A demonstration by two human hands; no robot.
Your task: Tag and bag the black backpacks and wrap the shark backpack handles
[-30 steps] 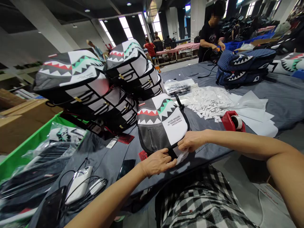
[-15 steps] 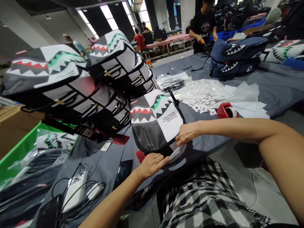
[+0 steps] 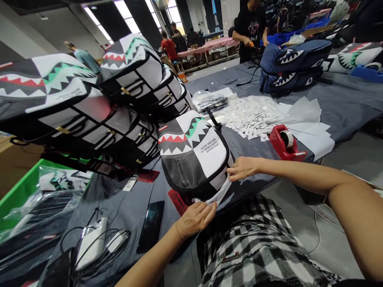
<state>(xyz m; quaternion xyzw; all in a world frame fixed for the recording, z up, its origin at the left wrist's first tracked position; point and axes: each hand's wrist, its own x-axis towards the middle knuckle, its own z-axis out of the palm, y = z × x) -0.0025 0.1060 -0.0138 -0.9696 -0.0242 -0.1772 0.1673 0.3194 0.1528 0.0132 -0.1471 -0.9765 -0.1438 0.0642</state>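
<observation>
A small shark-mouth backpack (image 3: 194, 153) in black, grey and white lies on the dark cloth table, its printed front facing up. Along its near right edge stretches a strip of thin white material (image 3: 220, 194). My left hand (image 3: 197, 217), fingers curled, grips the lower end of that strip at the bag's near edge. My right hand (image 3: 243, 168) pinches its upper end beside the bag's right side. A red tag (image 3: 178, 202) pokes out under the bag near my left hand.
Stacked shark backpacks (image 3: 56, 103) rise at the left beside a green crate (image 3: 22, 185). A phone (image 3: 151, 226) and a white power bank with cables (image 3: 92, 241) lie nearer. Rightward are a red tape dispenser (image 3: 281, 147), small white packets (image 3: 249, 123), and blue bags (image 3: 290, 67). A person stands beyond.
My left hand has moved slightly down and right, and its fingers have curled onto the white strip. My right hand has shifted a little right. More of the red tag shows.
</observation>
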